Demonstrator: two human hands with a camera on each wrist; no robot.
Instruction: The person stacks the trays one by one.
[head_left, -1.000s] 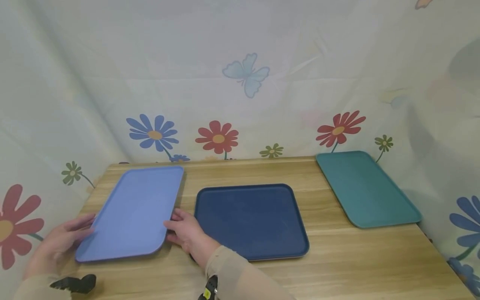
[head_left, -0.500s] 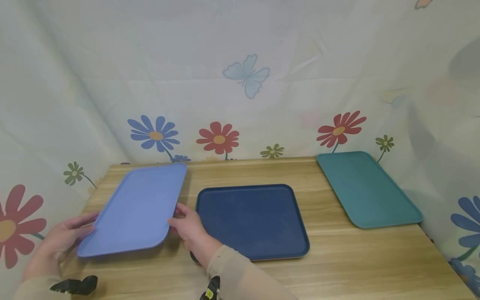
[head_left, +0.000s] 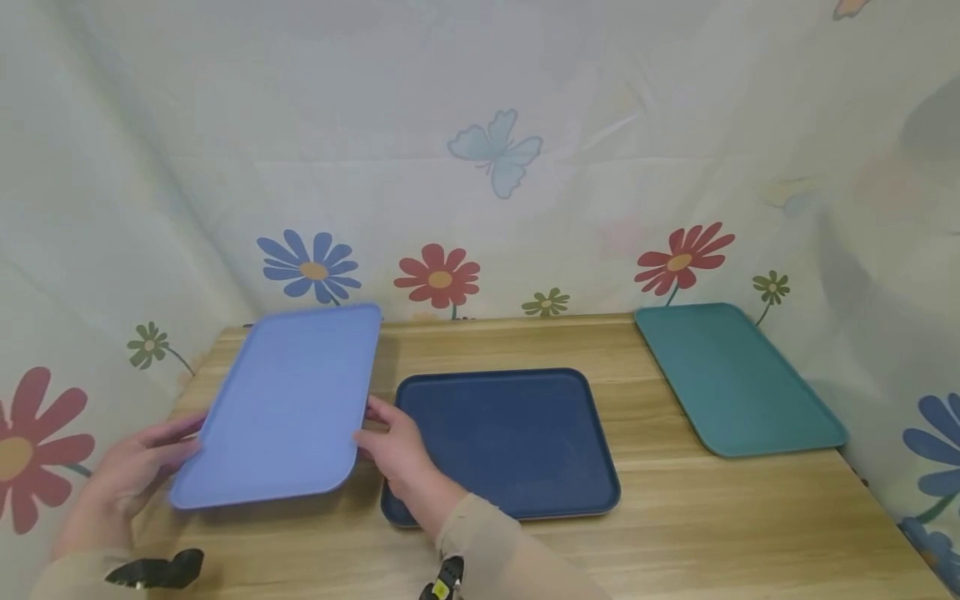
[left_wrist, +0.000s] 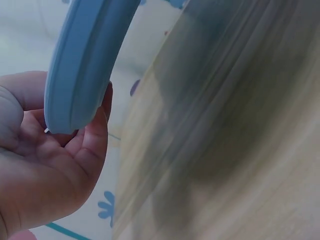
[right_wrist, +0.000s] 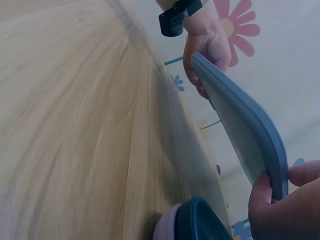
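Periwinkle-blue, smooth rectangular tray with rounded corners (head_left: 281, 400) hangs above the left end of the wood-grained bench (head_left: 675, 533) in the head view. The left hand (head_left: 138, 467) and right hand (head_left: 401, 454) each hold one long side, fingers closed on the rim. Just right of it lies a dark navy rectangular tray (head_left: 502, 442); well apart, at the bench's right end, lies a flat teal-green rectangular tray (head_left: 738, 379).

Left wrist view: the left hand curls round the rim, thumb and fingers on opposite faces, with a shadow on the bench beside it.

Right wrist view: the right hand pinches the opposite rim; a paler edge shows against the navy tray's rim.

The step in hand looks like lifting or carrying the periwinkle tray; the next move calls for both hands travelling together, clear of the navy rim.
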